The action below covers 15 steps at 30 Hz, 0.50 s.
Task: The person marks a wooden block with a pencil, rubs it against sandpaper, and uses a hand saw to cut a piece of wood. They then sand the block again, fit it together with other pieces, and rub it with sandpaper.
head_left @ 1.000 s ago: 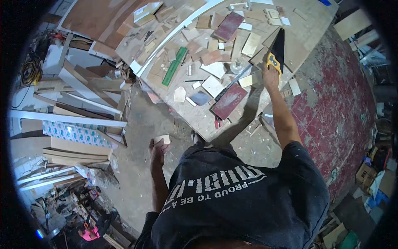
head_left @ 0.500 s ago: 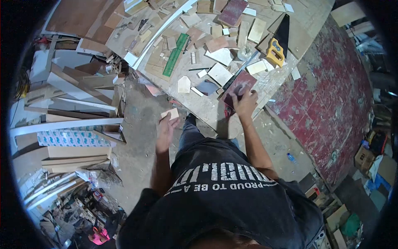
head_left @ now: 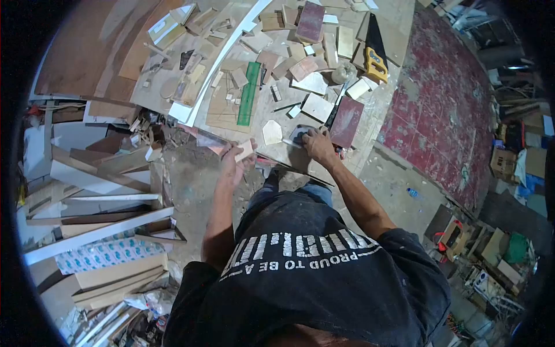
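My left hand (head_left: pixel 232 164) is closed around a small pale wooden block (head_left: pixel 245 150), held up just off the table's near edge. My right hand (head_left: pixel 319 147) is down on the table with its fingers curled over a dark grey flat piece (head_left: pixel 299 133); whatever lies under the fingertips is hidden. Just right of that hand lies a reddish-brown rectangular block (head_left: pixel 347 121). To its left are a narrow pale strip (head_left: pixel 291 143) and a light wooden piece with a pointed end (head_left: pixel 272 132).
On the wooden table (head_left: pixel 370 124) lie a green ruler (head_left: pixel 248 93), a yellow-handled handsaw (head_left: pixel 376 62), a second reddish-brown block (head_left: pixel 310 22), a long white curved strip (head_left: pixel 222 55) and many offcuts. Stacked boards (head_left: pixel 110 220) stand on the left.
My right hand has left the reddish-brown block and moved left onto the dark grey piece. My left hand, still holding the wooden block, is nearer the table edge. The view has shifted.
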Motion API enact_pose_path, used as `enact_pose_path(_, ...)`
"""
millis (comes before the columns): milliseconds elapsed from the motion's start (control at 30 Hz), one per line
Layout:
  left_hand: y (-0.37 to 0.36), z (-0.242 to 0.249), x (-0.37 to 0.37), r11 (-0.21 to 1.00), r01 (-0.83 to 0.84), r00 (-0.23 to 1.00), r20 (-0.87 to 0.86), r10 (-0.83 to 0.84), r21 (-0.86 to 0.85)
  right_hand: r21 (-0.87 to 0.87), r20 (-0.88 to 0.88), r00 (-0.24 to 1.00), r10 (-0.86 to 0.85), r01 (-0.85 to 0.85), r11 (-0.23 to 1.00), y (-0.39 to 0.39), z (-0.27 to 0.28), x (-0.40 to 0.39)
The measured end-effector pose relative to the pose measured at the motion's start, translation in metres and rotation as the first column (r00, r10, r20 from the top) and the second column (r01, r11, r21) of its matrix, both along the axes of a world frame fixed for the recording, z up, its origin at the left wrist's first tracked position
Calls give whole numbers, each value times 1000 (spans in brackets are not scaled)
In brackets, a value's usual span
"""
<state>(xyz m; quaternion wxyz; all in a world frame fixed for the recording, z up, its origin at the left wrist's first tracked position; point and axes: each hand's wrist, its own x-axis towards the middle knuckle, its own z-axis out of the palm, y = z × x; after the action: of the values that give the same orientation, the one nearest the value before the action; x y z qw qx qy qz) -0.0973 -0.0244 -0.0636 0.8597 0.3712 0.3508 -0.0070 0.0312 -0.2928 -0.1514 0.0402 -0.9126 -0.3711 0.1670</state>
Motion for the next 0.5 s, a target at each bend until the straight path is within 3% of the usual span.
enact_pose_path(100,-10,-26,-2,992,92,995,-16,-94,-85,-21,-48,996,-71,70,997,-5,5,-10)
enact_pose_path(167,-29,-27,-2,965,260,958,-116,-262,-26,174,-87,974,-207,220,960,-2,12,-16)
enact_pose_path(233,-46,-47,1,949,311,946,-79,-314,-42,305,-24,984,-177,176,936,3,29,-27)
enact_pose_path(267,-57,-52,6,954,281,944,-152,-294,-102,323,13,988,-156,144,936,8,39,-35)
enact_pose_path(300,-71,-53,12,956,247,933,-227,-279,-160,455,-77,990,-117,139,880,14,42,-41)
enact_pose_path(333,-86,-24,20,966,229,955,-166,-247,-122,506,-32,993,-111,112,855,20,56,-50)
enact_pose_path(367,-93,-33,25,961,247,951,-157,-265,-124,470,-85,996,-26,63,880,18,48,-52)
enact_pose_path(433,-103,-57,34,934,355,927,-141,-348,32,559,-49,999,9,20,829,14,55,-51)
enact_pose_path(467,-104,-62,36,950,311,939,-147,-311,-22,561,-46,999,1,25,828,5,60,-41)
enact_pose_path(500,-108,-57,39,948,317,937,-147,-316,-16,612,-222,974,-44,174,771,-6,63,-27)
